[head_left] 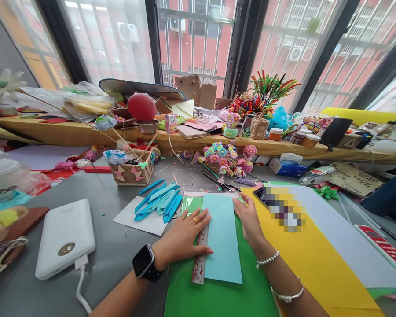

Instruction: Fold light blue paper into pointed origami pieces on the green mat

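A pale blue sheet of paper [222, 246] lies on a green sheet [188, 299] in front of me. Along its left edge runs a patterned ruler [199, 268]. My left hand [188, 235] rests flat across the ruler, fingers spread and thumb and fingertips reaching onto the blue paper. At the paper's upper right edge is my right hand [250, 218], its fingers stretched out and touching that edge. To the left, folded blue paper strips [160, 201] are piled on a white sheet [125, 218].
A white power bank [66, 237] with a cable stands left. On the right lie a yellow sheet [303, 264] and a phone [262, 197]. Behind are a cardboard box [132, 174], scissors [226, 185], a small flower bouquet [219, 156] and a cluttered shelf [191, 143].
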Available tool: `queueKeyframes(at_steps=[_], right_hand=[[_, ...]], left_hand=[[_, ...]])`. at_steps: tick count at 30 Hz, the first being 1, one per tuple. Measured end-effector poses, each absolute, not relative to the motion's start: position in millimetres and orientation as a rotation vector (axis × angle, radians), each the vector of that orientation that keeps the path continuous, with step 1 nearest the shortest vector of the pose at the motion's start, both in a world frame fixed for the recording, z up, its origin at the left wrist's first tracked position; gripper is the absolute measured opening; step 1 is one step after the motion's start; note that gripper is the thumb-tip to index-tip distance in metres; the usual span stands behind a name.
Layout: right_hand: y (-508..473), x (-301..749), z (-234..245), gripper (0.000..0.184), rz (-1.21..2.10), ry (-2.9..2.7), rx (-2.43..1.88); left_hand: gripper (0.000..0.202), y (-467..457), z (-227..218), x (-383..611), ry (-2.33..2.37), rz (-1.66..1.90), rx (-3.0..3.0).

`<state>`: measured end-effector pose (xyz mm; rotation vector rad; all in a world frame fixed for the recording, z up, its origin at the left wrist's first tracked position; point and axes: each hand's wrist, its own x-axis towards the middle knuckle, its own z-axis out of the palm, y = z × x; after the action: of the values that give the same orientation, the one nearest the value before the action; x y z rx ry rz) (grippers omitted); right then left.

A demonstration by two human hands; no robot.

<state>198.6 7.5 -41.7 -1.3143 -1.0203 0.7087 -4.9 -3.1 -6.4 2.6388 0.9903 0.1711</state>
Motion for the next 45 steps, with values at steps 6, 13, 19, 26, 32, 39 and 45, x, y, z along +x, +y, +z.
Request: queueKeyframes(at_steps=[6, 13, 19, 26, 32, 39, 45], right_hand=[[1, 189, -26, 0.043, 1.196, -0.935, -1.333], [1, 190, -32, 0.022, 1.238, -1.123, -1.268], [0, 191, -23, 0.022, 1.002, -1.014, -1.136], [-4, 187, -13, 0.020, 1.086, -0.736, -0.999], [-5, 186, -13, 0.026, 1.101, -0.789, -0.979], [-6, 184, -23, 0.032, 1.023, -0.922, -1.063], [-10, 182, -20, 0.033, 0.811, -1.187, -1.117]], left_hand=[[0.077, 1, -3, -11, 1.133, 0.061, 2.670], [0.068, 11, -4, -23, 1.376, 0.108, 2.682], [0.050, 15, -5, -22, 1.519, 0.298, 2.618], [0.030, 15, 9, -16, 1.266, 0.700, 2.259], [0.024, 15, 14, -18, 1.120, 0.639, 1.852], [0.026, 15, 17, -19, 1.040, 0.631, 1.540], [0.031, 10, 21, -15, 0.992, 0.755, 1.166]])
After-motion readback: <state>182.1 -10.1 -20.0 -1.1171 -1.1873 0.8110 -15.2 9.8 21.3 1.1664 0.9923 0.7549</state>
